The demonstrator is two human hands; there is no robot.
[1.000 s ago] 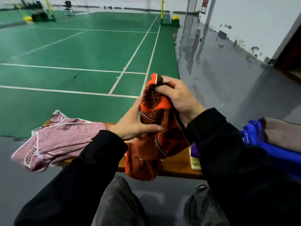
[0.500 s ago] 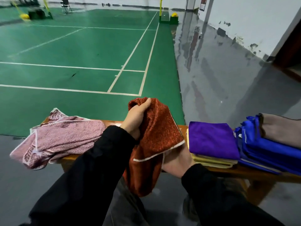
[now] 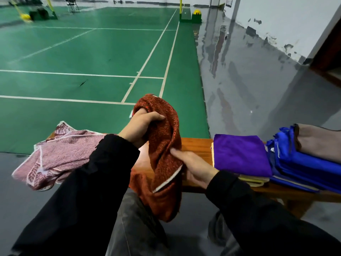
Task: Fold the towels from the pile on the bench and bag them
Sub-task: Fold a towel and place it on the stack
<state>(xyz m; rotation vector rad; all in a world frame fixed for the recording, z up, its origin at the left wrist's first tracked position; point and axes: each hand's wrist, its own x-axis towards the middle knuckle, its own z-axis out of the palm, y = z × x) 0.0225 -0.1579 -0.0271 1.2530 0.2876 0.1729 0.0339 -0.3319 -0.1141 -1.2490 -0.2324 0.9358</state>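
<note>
Right hand [image 3: 196, 168]: low, thumb pinching the rust-orange terry towel [image 3: 163, 159] at its white-edged hem; better slide to a corner.
Left hand [image 3: 141, 126]: raised, fingers curled around the towel's top; match corners next.
Towel: hangs twisted before the wooden surface [image 3: 196, 146].
Far left: crumpled pink patterned towel [image 3: 60, 156] waits.

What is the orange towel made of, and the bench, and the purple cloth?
The orange towel looks like nubbly terry cloth, speckled and soft, drooping where it hangs. The bench looks like varnished wood: orange-brown, smooth, slightly shiny. The purple cloth looks smoother, maybe microfibre, with a flat, even surface.
</note>
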